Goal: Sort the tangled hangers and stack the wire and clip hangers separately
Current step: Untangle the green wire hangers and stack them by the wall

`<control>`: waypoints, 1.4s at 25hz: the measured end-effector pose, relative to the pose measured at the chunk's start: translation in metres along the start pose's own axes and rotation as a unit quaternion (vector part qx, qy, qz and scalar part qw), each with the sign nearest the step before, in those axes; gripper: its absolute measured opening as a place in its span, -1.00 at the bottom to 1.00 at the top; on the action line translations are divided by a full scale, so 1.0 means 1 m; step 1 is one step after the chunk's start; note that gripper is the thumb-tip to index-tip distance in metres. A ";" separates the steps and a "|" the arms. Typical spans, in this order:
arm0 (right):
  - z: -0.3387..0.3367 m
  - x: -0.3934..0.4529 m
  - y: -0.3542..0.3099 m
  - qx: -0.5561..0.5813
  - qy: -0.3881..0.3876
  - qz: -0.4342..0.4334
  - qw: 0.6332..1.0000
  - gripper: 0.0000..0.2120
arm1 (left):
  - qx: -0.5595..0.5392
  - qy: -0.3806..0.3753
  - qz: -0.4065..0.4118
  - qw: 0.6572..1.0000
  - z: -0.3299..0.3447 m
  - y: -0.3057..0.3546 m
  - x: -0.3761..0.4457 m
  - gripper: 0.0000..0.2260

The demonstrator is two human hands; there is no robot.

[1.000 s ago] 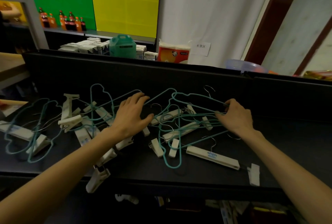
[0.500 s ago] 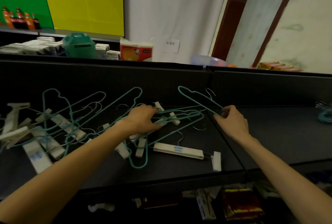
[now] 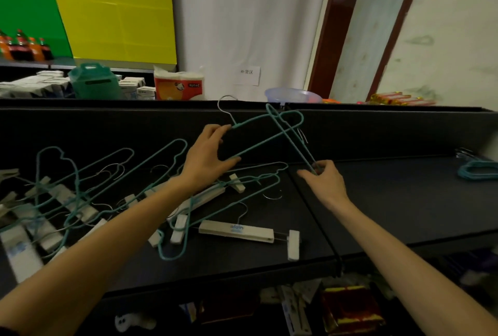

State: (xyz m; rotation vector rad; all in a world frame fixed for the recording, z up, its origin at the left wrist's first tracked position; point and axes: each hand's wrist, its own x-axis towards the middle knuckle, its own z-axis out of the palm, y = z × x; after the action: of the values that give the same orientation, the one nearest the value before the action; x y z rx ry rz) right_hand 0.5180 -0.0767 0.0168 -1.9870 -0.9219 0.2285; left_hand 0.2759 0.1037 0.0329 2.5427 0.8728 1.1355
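Note:
Two teal wire hangers are raised above the black shelf [image 3: 390, 201] and cross each other. My left hand [image 3: 207, 157] holds the first raised wire hanger [image 3: 258, 141] between thumb and fingers near its metal hook. My right hand [image 3: 323, 176] pinches the lower end of the second raised wire hanger [image 3: 289, 133]. Below and to the left lies a tangle of teal wire hangers [image 3: 107, 171] mixed with white clip hangers [image 3: 237, 232]. A small stack of teal wire hangers [image 3: 478, 170] lies at the shelf's far right.
A black back wall [image 3: 377, 130] rises behind the shelf. Beyond it stand a green box [image 3: 94, 82], a tissue pack [image 3: 179, 85], a plastic bowl [image 3: 292, 94] and bottles [image 3: 24, 47]. Boxes and packets sit on a lower shelf [image 3: 347, 308] below the front edge.
Both hands have lifted from the tangle, each raising a teal wire hanger above the shelf. The view has swung right, bringing the wire stack at the far right into sight.

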 end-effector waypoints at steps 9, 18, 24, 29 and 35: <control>-0.142 -0.039 0.085 -0.123 0.038 0.080 0.989 -0.29 | 0.033 -0.095 0.013 0.995 0.090 0.079 0.016 -0.28; -0.358 -0.033 0.246 -0.129 0.122 0.083 0.981 -0.12 | -0.166 -0.092 -0.034 0.981 0.243 0.286 0.052 -0.33; -0.470 0.006 0.343 -0.159 0.068 0.063 0.983 -0.12 | -0.278 -0.103 -0.108 0.949 0.326 0.395 0.103 -0.38; -0.519 0.067 0.378 -0.197 0.047 0.010 0.979 -0.01 | -0.276 -0.133 -0.100 0.947 0.392 0.450 0.152 -0.38; -0.562 0.165 0.420 -0.325 -0.043 -0.042 0.944 -0.04 | -0.264 -0.162 -0.049 0.950 0.488 0.502 0.214 -0.35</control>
State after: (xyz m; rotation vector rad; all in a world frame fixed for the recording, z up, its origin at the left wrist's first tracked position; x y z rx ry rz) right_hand 1.1253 -0.4649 0.0349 -2.5420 -1.2493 -0.0538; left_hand 0.9619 -0.1507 0.0444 2.1260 0.5170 0.7578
